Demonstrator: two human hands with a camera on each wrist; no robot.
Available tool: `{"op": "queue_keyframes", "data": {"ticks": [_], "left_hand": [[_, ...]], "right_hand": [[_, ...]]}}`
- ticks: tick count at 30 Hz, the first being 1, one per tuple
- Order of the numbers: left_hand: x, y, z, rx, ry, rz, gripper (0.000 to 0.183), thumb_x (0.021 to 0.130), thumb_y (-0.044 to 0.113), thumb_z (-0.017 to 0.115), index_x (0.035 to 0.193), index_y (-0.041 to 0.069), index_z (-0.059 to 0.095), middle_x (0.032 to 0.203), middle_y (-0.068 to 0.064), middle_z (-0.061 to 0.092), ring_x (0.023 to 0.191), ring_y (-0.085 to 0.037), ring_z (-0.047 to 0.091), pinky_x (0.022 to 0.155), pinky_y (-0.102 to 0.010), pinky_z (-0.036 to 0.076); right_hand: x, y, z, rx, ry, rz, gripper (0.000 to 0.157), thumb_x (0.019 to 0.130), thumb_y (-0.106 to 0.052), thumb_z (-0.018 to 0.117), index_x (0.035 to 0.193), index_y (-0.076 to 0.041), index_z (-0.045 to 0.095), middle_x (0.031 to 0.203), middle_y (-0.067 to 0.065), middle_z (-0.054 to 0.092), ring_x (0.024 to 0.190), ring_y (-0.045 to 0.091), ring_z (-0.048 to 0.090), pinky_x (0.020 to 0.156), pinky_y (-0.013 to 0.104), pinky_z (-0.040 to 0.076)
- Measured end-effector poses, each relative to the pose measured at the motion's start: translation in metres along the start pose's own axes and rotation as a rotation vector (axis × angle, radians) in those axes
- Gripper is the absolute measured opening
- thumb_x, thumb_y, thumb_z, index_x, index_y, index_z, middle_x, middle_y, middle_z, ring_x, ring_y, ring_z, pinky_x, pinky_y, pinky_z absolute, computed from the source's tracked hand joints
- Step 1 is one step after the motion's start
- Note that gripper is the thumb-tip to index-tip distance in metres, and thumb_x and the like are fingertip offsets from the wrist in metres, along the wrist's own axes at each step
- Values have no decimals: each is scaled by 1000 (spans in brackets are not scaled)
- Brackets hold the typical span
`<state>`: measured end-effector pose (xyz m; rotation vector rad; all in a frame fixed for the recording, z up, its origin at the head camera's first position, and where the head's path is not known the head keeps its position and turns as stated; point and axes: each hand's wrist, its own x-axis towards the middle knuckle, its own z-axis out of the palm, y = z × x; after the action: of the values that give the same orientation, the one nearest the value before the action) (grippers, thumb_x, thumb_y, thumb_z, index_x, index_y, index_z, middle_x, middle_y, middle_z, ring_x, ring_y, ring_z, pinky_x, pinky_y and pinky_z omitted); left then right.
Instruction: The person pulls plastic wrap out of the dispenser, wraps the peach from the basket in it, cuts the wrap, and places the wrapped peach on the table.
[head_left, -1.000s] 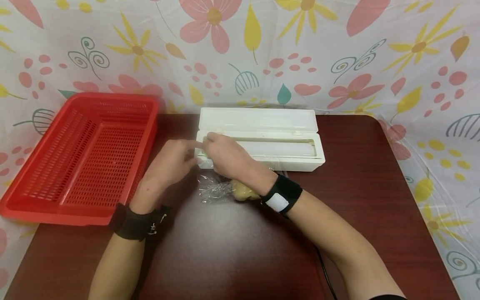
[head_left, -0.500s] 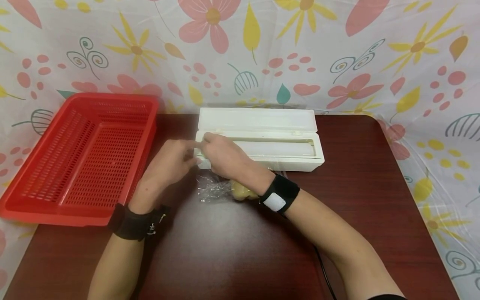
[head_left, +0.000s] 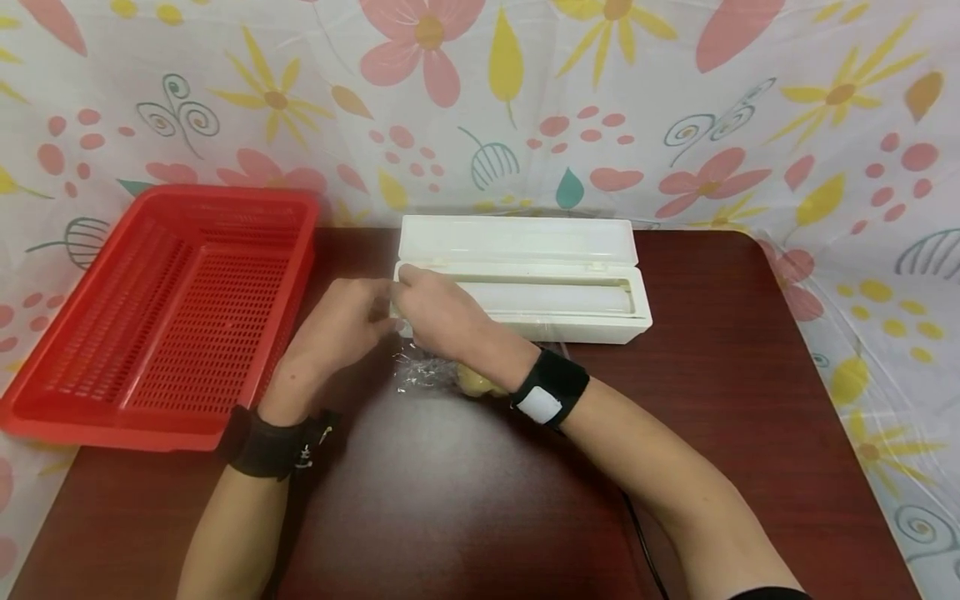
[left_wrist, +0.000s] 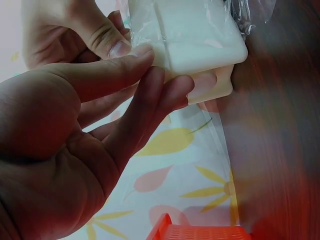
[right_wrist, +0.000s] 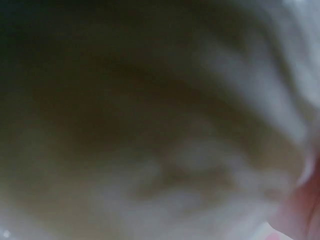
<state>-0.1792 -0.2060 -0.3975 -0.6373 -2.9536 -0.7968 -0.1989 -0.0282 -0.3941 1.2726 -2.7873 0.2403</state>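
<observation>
A white cling film dispenser (head_left: 592, 332) lies at the back of the table, its lid up and a film roll inside. My left hand (head_left: 345, 325) pinches its left end between thumb and fingertips, which the left wrist view shows close up. Just beside it, my right hand (head_left: 446, 315) reaches across with curled fingers around a small greenish piece (head_left: 393, 307) at the dispenser's left front edge, mostly hidden. Clear cling film (head_left: 420, 371) hangs over the front, crumpled around a yellowish fruit (head_left: 476, 382) partly behind my right wrist. The right wrist view is dark and blurred.
A red perforated plastic basket (head_left: 161, 433) stands at the left, close to my left forearm. A floral cloth (head_left: 480, 108) hangs behind the dark wooden table (head_left: 465, 500). A black cable (head_left: 645, 542) trails below my right forearm.
My right hand has shifted slightly left along the dispenser toward its left end. The wrapped fruit and crumpled film have crept a little left and back. My left hand stays put.
</observation>
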Motion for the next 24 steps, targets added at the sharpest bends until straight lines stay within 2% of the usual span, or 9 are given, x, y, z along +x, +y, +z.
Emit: {"op": "queue_keyframes", "data": {"ticks": [7, 12, 17, 22, 24], "left_hand": [[3, 1, 1, 3, 6, -4, 23, 82, 3, 87, 102, 8, 76, 80, -4, 68, 76, -24, 58, 74, -41, 50], [2, 0, 1, 3, -3, -10, 23, 82, 4, 87, 103, 7, 77, 82, -5, 70, 78, -24, 60, 76, -42, 52], [0, -1, 1, -10, -17, -13, 26, 84, 3, 85, 108, 5, 77, 87, -9, 73, 81, -26, 63, 79, -43, 53], [0, 0, 1, -22, -32, -21, 31, 86, 1, 83, 116, 4, 77, 94, -9, 75, 85, -27, 66, 82, -44, 55], [0, 1, 1, -22, -36, -30, 35, 86, 1, 83, 120, 4, 77, 96, -9, 75, 86, -27, 66, 83, -44, 55]], "right_hand": [[1, -1, 2, 14, 39, 16, 29, 83, 4, 75, 110, -6, 75, 94, 5, 55, 79, 17, 55, 67, 24, 51], [0, 0, 4, 40, 63, 17, 31, 83, 6, 74, 111, -7, 76, 92, 5, 55, 77, 16, 54, 64, 23, 50], [-2, 2, 7, 65, 83, 10, 25, 90, 4, 71, 110, -9, 78, 90, 5, 55, 74, 16, 53, 60, 22, 47], [-4, 4, 6, 95, 64, 13, 19, 98, 0, 66, 100, -12, 79, 87, 4, 55, 73, 16, 53, 57, 21, 45], [-5, 5, 3, 108, 43, 10, 21, 96, 3, 64, 100, -12, 79, 88, 4, 56, 74, 16, 53, 58, 22, 46]]}}
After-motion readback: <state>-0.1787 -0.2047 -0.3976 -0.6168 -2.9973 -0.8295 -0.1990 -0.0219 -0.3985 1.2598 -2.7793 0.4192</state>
